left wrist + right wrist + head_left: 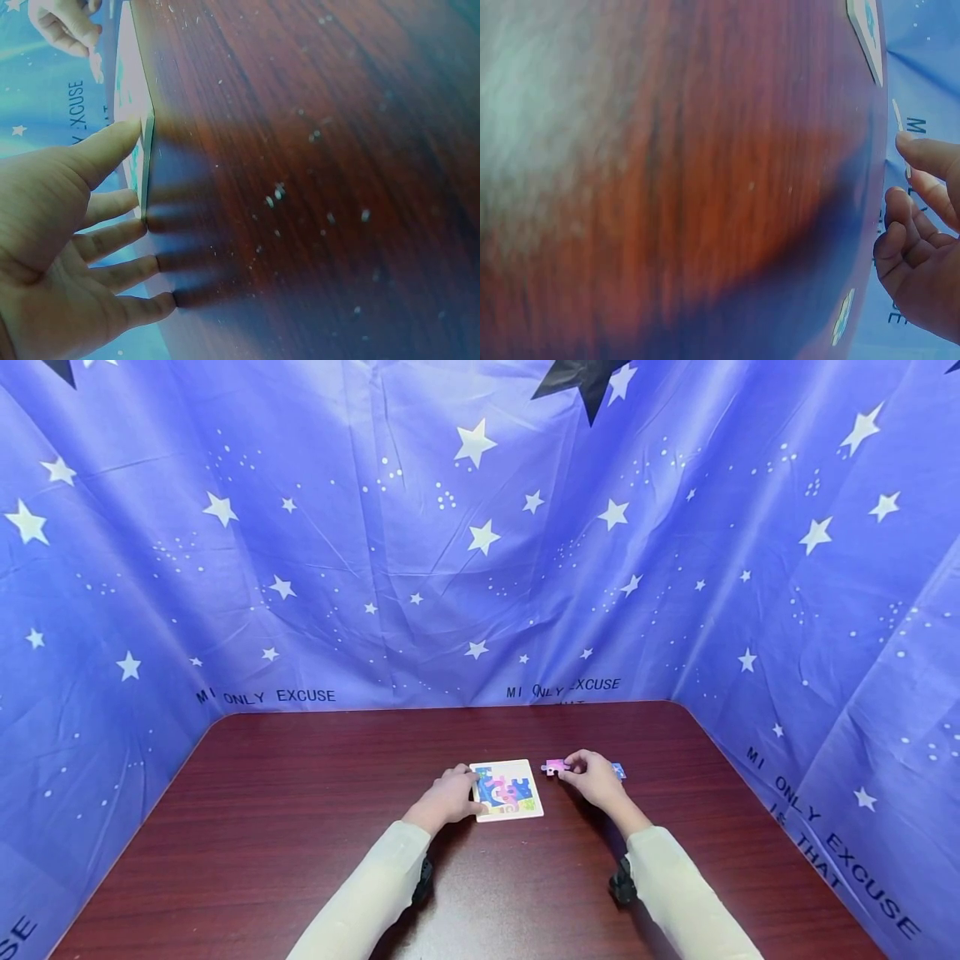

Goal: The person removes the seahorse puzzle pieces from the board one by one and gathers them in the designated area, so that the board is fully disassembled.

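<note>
A white-framed jigsaw puzzle board point(536, 812) lies flat on the table, partly filled with blue, pink and green pieces. At its left edge my left hand point(447, 797) rests, the thumb near the front corner. The left wrist view shows that hand's point(67, 247) fingers spread and nearly straight along the board's edge. To the right of the board, my right hand point(596, 779) pinches a pink and purple puzzle piece point(554, 767) between thumb and fingers. That piece appears edge-on and raised off the table in the right wrist view.
Another puzzle piece point(618, 771), mostly blue, lies on the table just beyond the right hand, partly hidden by it. The dark red wooden table point(315, 777) ends at a blue curtain point(420, 568) with stars, which surrounds its back and sides.
</note>
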`<state>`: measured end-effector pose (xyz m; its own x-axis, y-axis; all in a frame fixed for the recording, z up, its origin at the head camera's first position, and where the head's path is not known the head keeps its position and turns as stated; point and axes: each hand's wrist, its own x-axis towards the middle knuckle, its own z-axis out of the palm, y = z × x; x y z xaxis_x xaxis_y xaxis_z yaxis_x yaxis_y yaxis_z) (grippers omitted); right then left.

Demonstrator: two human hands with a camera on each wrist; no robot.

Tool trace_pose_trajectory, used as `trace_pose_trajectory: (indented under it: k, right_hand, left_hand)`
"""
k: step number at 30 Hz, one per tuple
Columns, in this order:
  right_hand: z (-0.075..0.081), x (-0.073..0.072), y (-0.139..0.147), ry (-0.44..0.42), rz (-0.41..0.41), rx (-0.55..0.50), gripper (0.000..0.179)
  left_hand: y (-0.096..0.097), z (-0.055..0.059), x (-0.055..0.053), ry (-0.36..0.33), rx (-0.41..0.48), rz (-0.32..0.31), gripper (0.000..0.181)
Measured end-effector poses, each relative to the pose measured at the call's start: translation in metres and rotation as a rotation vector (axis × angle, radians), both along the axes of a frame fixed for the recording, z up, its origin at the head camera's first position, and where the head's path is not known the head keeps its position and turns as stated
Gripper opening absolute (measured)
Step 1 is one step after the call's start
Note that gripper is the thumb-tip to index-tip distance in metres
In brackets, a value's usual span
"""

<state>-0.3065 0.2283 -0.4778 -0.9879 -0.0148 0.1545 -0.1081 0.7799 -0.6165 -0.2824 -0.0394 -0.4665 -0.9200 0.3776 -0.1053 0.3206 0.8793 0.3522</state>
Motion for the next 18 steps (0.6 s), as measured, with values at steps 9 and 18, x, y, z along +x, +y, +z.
trace_pose_trajectory:
  k: [9,18]
  right_hand:
    - [0.002,0.003,0.012,-0.004,-0.019,0.025,0.022]
    - [0.001,0.005,0.025,-0.008,-0.031,0.02,0.022]
  left_hand:
    - [0.0,0.0,0.0,0.014,-0.001,-0.009,0.057]
    - [0.001,0.003,0.002,0.009,0.004,-0.006,0.057]
